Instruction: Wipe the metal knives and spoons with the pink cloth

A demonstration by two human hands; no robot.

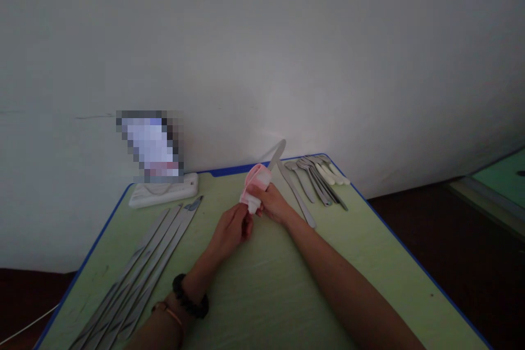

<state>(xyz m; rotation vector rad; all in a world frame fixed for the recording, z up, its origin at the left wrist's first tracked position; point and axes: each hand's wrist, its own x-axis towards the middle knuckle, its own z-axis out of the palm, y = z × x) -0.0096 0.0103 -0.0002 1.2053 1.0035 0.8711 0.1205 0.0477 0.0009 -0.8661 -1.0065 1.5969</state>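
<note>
Near the far middle of the table, a pink and white cloth (pixel 259 176) is bunched around a table knife (pixel 278 154). The knife's blade sticks out of the cloth, pointing up and to the right; its handle is hidden. My right hand (pixel 273 202) is closed on the cloth with the knife inside it, thumb on top. At the lower end of the cloth, my left hand (pixel 235 227) pinches its edge with bent fingers. Just right of the cloth, another table knife (pixel 297 194) lies flat on the table.
Several spoons (pixel 318 178) and white-handled cutlery (pixel 328 174) lie at the far right of the green table (pixel 262 295). Long metal strips (pixel 139 268) rest along the left. A white power bank (pixel 164 191) sits before a pixelated phone-like screen (pixel 150 145). A wall (pixel 262 54) stands behind.
</note>
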